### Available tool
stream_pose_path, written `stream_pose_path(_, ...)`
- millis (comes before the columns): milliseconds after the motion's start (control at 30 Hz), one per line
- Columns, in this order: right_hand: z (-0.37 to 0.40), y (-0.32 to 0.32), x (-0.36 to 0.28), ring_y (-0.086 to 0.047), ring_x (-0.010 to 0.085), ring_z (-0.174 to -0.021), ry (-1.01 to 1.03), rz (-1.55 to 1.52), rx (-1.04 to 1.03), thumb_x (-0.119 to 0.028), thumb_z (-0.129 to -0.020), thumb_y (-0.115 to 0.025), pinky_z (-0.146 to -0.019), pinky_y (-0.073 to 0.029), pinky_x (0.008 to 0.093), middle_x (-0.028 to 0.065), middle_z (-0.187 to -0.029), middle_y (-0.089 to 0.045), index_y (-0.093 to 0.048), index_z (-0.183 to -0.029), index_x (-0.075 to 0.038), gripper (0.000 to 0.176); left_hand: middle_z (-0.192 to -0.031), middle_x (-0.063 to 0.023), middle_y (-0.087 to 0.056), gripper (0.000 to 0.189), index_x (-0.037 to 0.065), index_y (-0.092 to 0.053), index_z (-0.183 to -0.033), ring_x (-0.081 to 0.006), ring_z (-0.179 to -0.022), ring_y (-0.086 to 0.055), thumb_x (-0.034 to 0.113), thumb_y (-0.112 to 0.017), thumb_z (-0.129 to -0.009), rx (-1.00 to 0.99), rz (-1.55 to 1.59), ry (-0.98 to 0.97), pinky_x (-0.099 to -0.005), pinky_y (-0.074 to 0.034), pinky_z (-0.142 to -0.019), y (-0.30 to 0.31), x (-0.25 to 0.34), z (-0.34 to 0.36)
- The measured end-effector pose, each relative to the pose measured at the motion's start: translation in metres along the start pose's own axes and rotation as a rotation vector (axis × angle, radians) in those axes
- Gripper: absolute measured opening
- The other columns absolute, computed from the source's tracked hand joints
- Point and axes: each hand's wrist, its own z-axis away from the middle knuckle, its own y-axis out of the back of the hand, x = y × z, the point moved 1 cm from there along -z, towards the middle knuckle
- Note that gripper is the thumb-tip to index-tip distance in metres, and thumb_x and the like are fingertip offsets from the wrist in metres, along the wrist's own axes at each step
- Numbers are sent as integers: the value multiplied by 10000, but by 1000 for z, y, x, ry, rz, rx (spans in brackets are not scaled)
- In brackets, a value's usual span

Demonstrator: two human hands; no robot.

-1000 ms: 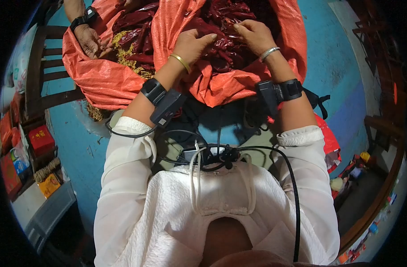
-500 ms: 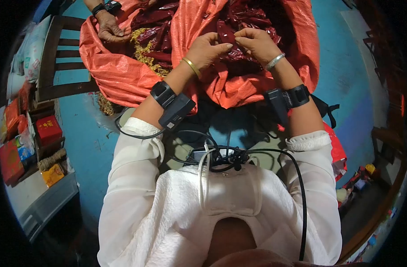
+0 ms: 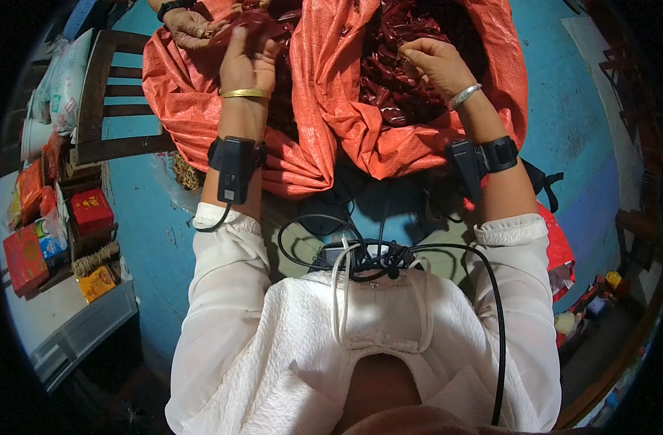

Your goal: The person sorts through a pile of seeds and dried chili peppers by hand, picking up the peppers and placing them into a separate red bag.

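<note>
On the far left, red boxes [image 3: 91, 210] and other small packets sit on a shelf, and just beside them stands a wooden chair [image 3: 103, 94] on the blue floor [image 3: 556, 109]. An orange woven sack [image 3: 324, 87] lies open against the chair, folded into two hollows that both hold dried red chillies [image 3: 397, 80]. At the top edge of the left hollow another person's hand [image 3: 190, 25], with a black band at the wrist, rests on the sack's rim. Just to its right is the left hand [image 3: 248, 65], wearing a gold bangle [image 3: 244, 93] and a black wrist device [image 3: 235, 167]. It is raised over the left hollow with its back to the camera and its fingers reaching up among the chillies. The fingers hide the grip, so I cannot tell whether they hold one. Across the sack's middle fold, the right hand [image 3: 436, 61], with a silver bangle [image 3: 464, 96], is over the right hollow. Its fingers are curled in and the thumb meets the fingertips in a narrow pinch just at the chilli pile. What lies between them is too small to make out.
</note>
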Motion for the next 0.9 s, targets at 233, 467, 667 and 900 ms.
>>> stream_pose_path(233, -15, 7, 26, -592, 237, -731, 185, 667, 83, -219, -735, -561, -664, -454, 320, 105, -783, -618, -614, -873, -66, 213, -882, -154, -578, 479, -29, -480, -976, -218, -732, -557, 423, -365, -867, -182, 125, 181, -311, -479, -650, 2, -21, 3)
stream_pose_path(467, -7, -32, 19, -559, 292, -867, 189, 1106, 46, -274, -743, -568, -745, -448, 388, 127, -925, -576, -582, -908, -75, 259, -860, -67, -557, 316, 2, -455, -1067, -124, -696, -540, 181, -535, -819, -328, -565, 375, -225, -456, -595, -27, -90, 37)
stream_pose_path(667, -18, -34, 30, -559, 297, -861, 149, 1201, 53, -234, -742, -545, -728, -451, 398, 139, -907, -581, -569, -903, -76, 227, -864, -31, -554, 328, 3, -504, -1055, -92, -680, -515, 178, -559, -783, -335, -847, 315, -214, -423, -576, -3, -118, 31)
stream_pose_path(900, -17, 15, 28, -557, 309, -841, -30, 1220, 220, -202, -721, -515, -727, -444, 416, 131, -867, -595, -584, -877, -101, 198, -995, -106, -563, 400, -28, -480, -1105, -160, -843, -539, 182, -557, -775, -432, -1035, 162, -264, -432, -734, 5, -123, 17)
